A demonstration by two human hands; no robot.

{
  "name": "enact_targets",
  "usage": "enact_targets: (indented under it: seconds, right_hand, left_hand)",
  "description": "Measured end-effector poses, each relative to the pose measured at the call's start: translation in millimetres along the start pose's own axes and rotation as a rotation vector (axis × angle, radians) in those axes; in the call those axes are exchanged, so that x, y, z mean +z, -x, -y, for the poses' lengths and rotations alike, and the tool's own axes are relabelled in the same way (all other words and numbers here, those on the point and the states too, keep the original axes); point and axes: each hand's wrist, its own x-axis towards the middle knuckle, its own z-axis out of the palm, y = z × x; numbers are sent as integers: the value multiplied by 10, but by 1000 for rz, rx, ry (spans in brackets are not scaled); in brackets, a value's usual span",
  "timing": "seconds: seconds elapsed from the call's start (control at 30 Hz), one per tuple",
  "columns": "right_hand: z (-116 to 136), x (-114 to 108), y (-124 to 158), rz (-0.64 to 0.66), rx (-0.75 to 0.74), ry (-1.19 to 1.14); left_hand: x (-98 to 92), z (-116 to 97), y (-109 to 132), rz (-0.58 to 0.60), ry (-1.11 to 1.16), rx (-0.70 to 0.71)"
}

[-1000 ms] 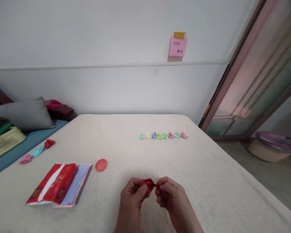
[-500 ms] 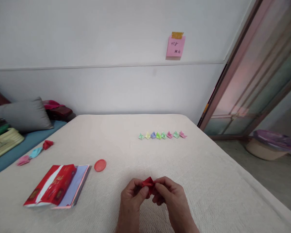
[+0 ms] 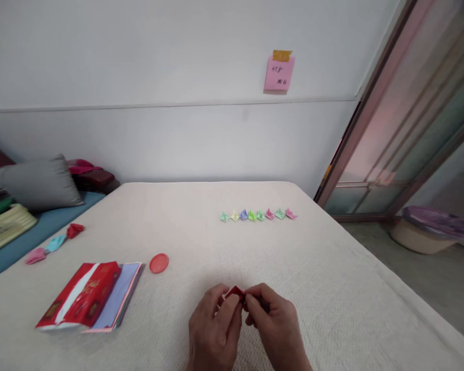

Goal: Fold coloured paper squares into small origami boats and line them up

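Observation:
A small piece of folded red paper (image 3: 235,292) is pinched between both hands, low in the middle of the view. My left hand (image 3: 216,322) grips it from the left, with fingers over most of it. My right hand (image 3: 272,319) pinches its right edge between thumb and forefinger. Much of the paper is hidden by the fingers, so its full shape cannot be made out. Nearest on the left lies a round red plastic lid (image 3: 159,263). Farther back, a row of small folded paper pieces (image 3: 252,216) in several colours stands on the cloth.
A red packet (image 3: 85,293) rests on coloured paper sheets (image 3: 119,293) at the left. Pink, blue and red folded papers (image 3: 56,242) lie near the left edge of the covered table (image 3: 185,206). Beyond are a grey cushion (image 3: 34,183) and, right, a tub (image 3: 427,232) on the floor.
The left hand has turned over the red paper, its fingers now covering more of it. Less red shows between the hands. The right hand keeps its pinch.

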Motion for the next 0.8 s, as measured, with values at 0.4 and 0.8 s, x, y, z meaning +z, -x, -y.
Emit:
enact_targets:
  seconds: [0.4,0.8]
  right_hand:
    - [74,1,-48,3,90,-142]
    - [55,-41,-112,26,254,-338]
  left_hand:
    - [-56,-164,-155,-73,296,-264]
    - [-149,-45,-236,-35,500,-631]
